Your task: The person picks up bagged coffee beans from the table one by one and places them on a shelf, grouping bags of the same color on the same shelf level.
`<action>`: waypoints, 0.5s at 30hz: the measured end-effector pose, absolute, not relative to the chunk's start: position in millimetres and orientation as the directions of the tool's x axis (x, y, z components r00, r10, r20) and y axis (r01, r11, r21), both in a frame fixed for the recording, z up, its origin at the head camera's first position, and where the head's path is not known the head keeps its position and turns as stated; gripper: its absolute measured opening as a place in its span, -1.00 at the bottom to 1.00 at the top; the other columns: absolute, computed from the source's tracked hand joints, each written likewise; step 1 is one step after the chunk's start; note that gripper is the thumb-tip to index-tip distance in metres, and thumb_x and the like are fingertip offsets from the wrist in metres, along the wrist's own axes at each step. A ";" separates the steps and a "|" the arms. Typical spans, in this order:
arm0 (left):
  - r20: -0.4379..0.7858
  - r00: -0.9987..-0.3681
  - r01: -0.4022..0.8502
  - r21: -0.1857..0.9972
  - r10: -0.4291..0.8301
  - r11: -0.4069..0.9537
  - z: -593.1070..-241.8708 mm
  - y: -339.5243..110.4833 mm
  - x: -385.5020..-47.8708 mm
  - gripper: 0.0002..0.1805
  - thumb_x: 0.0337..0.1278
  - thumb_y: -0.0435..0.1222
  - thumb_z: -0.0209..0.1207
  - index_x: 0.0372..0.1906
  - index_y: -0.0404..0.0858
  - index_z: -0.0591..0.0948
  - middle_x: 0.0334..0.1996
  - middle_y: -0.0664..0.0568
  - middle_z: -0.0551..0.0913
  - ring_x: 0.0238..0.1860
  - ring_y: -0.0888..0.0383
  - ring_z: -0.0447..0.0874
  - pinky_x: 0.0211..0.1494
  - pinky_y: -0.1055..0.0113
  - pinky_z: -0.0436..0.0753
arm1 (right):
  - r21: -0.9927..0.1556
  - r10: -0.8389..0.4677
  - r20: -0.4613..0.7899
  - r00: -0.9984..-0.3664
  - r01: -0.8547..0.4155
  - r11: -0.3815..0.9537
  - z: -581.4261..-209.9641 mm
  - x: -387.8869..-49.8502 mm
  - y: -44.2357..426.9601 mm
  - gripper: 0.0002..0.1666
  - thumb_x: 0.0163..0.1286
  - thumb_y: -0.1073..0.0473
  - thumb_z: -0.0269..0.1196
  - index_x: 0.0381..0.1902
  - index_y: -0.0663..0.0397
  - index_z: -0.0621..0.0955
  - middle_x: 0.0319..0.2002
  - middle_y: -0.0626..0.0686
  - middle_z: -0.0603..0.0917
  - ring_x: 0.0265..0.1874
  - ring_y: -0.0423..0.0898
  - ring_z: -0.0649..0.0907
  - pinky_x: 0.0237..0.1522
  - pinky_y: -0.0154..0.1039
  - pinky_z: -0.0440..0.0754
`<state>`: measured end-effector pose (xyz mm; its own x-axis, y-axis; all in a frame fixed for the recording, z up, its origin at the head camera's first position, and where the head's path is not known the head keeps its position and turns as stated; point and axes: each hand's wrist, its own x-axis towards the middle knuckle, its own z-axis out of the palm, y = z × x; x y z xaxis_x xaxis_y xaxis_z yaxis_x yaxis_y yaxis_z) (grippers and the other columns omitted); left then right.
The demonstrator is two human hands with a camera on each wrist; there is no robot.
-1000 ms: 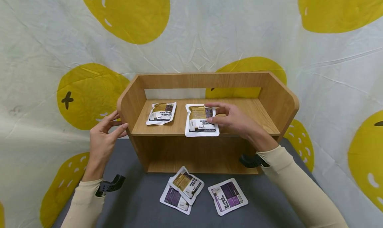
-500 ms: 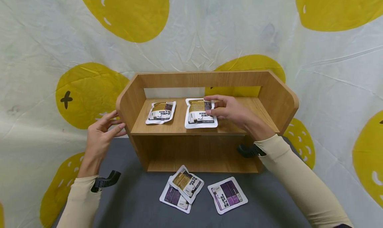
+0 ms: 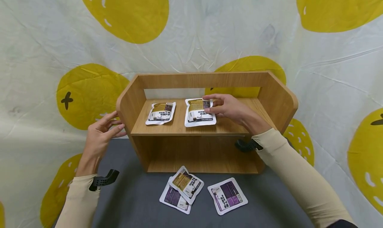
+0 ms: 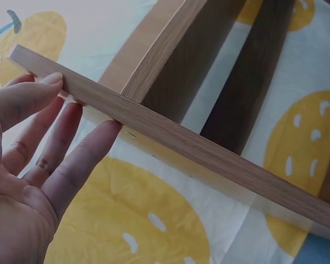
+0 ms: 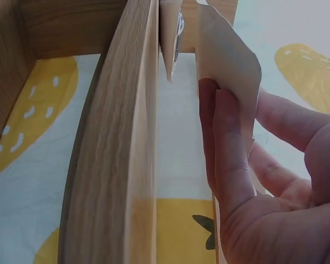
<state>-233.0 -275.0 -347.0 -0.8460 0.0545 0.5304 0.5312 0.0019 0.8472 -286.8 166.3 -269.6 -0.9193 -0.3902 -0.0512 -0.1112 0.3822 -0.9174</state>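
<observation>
My right hand (image 3: 228,110) pinches the right side of a white coffee pouch (image 3: 197,118) with gold and dark purple print. In the right wrist view a gap shows between that pouch (image 5: 231,60) and the shelf board (image 5: 118,143). Left of it, a similar gold pouch (image 3: 161,113) lies on the upper level of the wooden shelf (image 3: 203,81). My left hand (image 3: 100,138) touches the shelf's left side panel. The left wrist view shows its thumb at the edge of the panel (image 4: 170,135) and its fairly straight fingers at the outer face.
On the grey table (image 3: 134,201) in front of the shelf, a gold pouch (image 3: 188,184) overlaps a purple pouch (image 3: 172,198). Another purple pouch (image 3: 228,196) lies to their right. A wall cloth with yellow prints (image 3: 191,28) hangs behind.
My right hand has moved the held pouch back, from over the shelf's front edge to above the upper board. The left hand stays at the side panel, with its wrist slightly further left.
</observation>
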 end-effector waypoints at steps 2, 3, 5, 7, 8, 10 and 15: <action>0.531 -0.846 0.531 0.847 0.054 -0.006 -347.5 -275.2 -232.8 -0.40 0.25 -0.64 0.19 0.40 -0.39 0.46 0.18 0.01 0.58 -0.05 0.20 0.71 -0.23 0.20 0.81 | -0.914 -0.391 -0.061 -0.918 -0.106 0.392 -269.4 -289.6 165.1 -0.31 0.40 0.16 0.38 0.45 -0.10 0.47 0.09 0.24 0.50 -0.06 0.04 0.58 -0.07 -0.26 0.72; 0.531 -0.846 0.531 0.847 0.054 -0.010 -347.7 -275.4 -232.6 -0.40 0.25 -0.65 0.19 0.41 -0.40 0.46 0.18 0.00 0.57 -0.05 0.20 0.71 -0.22 0.20 0.81 | -0.912 -0.391 -0.068 -0.918 -0.102 0.397 -269.3 -291.0 164.6 -0.31 0.40 0.16 0.38 0.46 -0.09 0.46 0.11 0.24 0.50 -0.05 0.04 0.58 -0.06 -0.24 0.72; 0.533 -0.844 0.533 0.846 0.056 -0.015 -347.9 -275.4 -232.4 -0.39 0.25 -0.65 0.18 0.41 -0.40 0.46 0.18 0.00 0.57 -0.05 0.20 0.71 -0.22 0.19 0.80 | -0.905 -0.390 -0.088 -0.917 -0.090 0.416 -269.4 -294.1 163.6 -0.30 0.40 0.16 0.38 0.46 -0.09 0.45 0.15 0.26 0.49 -0.02 0.05 0.58 0.00 -0.19 0.72; 0.533 -0.844 0.534 0.846 0.056 -0.012 -348.1 -275.4 -232.2 -0.39 0.25 -0.65 0.19 0.41 -0.39 0.46 0.18 0.00 0.56 -0.05 0.20 0.71 -0.22 0.19 0.80 | -0.896 -0.384 -0.113 -0.916 -0.074 0.438 -269.4 -296.9 162.5 -0.29 0.40 0.16 0.38 0.47 -0.11 0.45 0.20 0.25 0.48 0.02 0.06 0.58 0.07 -0.14 0.71; 0.534 -0.844 0.534 0.845 0.057 -0.010 -348.0 -275.4 -232.2 -0.39 0.24 -0.65 0.19 0.41 -0.39 0.46 0.18 -0.01 0.56 -0.05 0.20 0.71 -0.22 0.19 0.80 | -0.889 -0.385 -0.124 -0.915 -0.070 0.452 -269.5 -298.4 162.1 -0.29 0.40 0.15 0.38 0.47 -0.11 0.45 0.22 0.25 0.48 0.04 0.07 0.58 0.10 -0.12 0.70; 0.535 -0.843 0.536 0.844 0.058 -0.004 -347.9 -275.3 -232.1 -0.39 0.24 -0.64 0.19 0.41 -0.39 0.46 0.17 -0.01 0.56 -0.05 0.20 0.71 -0.22 0.19 0.80 | -0.877 -0.385 -0.142 -0.912 -0.065 0.476 -269.5 -300.9 160.9 -0.29 0.40 0.16 0.37 0.47 -0.12 0.45 0.23 0.25 0.49 0.06 0.07 0.58 0.14 -0.10 0.69; 0.537 -0.841 0.538 0.843 0.062 -0.004 -347.8 -275.3 -232.3 -0.39 0.24 -0.65 0.19 0.41 -0.39 0.46 0.16 -0.01 0.56 -0.05 0.20 0.71 -0.22 0.19 0.80 | -0.876 -0.398 -0.171 -0.901 -0.045 0.481 -269.8 -307.5 156.8 -0.29 0.42 0.21 0.35 0.49 -0.06 0.43 0.22 0.27 0.52 0.04 0.04 0.61 0.10 -0.16 0.72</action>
